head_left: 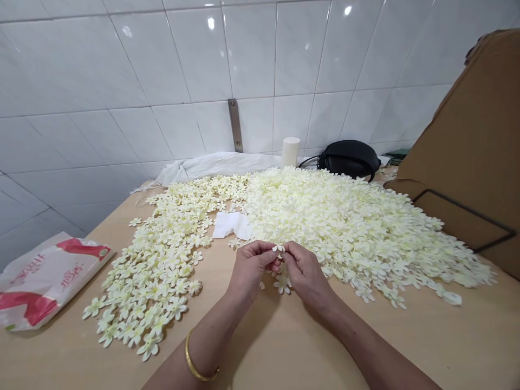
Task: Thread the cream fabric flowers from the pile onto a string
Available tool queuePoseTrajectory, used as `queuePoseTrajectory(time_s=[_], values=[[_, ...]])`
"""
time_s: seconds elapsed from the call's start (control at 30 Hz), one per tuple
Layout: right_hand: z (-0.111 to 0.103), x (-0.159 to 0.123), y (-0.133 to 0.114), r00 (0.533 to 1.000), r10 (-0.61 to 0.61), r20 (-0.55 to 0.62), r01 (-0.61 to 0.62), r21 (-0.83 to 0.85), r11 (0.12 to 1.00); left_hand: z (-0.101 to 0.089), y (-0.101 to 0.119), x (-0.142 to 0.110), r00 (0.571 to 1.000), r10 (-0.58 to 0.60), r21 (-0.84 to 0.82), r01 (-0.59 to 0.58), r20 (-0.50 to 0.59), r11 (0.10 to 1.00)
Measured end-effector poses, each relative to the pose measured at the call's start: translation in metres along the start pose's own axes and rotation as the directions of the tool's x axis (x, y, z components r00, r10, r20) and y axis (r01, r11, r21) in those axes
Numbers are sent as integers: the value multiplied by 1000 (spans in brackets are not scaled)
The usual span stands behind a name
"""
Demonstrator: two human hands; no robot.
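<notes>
Between my fingertips is a small pale artificial flower point(278, 249), pinched from both sides above the table. My left hand point(252, 265) grips its left side, fingers closed. From the right, my right hand point(304, 271) pinches it with thumb and forefinger. Just below the hands, another loose flower point(283, 283) lies on the wood. A large heap of white-yellow flowers point(333, 216) rises behind and right of my hands. To the left spreads a thinner band of flowers point(150, 276). A crumpled white tissue point(232, 225) lies between the two groups.
A red and white plastic packet point(52, 279) lies at the left edge. Along the tiled wall are a white cylindrical container point(290, 152), a black case point(348, 158) and white sheeting point(219, 164). A cardboard box point(471, 141) with a black wire frame point(467, 208) stands at right.
</notes>
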State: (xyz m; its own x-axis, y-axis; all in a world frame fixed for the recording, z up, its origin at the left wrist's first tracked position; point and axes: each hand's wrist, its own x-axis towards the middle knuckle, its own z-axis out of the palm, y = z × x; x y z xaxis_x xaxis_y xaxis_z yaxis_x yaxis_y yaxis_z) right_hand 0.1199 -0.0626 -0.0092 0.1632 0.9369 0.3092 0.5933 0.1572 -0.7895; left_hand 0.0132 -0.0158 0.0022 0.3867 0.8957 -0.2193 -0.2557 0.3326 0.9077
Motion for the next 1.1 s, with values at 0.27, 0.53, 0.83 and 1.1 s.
queuePoseTrajectory(time_s=[0.27, 0.53, 0.83, 1.1], values=[[-4, -3, 0, 999, 3, -40, -3, -10, 1000, 0, 2, -4, 990, 134, 120, -128, -36, 984], [-5, -7, 2, 891, -375, -257, 337, -181, 924, 0, 0, -6, 986, 162, 168, -155, -32, 974], [-11, -4, 3, 981, -124, -149, 147, 159, 976, 0, 3, -3, 997, -32, -50, 36, 73, 998], [-13, -3, 2, 985, -113, -128, 137, 193, 972, -1, 0, 0, 986, -50, -153, 75, 159, 985]])
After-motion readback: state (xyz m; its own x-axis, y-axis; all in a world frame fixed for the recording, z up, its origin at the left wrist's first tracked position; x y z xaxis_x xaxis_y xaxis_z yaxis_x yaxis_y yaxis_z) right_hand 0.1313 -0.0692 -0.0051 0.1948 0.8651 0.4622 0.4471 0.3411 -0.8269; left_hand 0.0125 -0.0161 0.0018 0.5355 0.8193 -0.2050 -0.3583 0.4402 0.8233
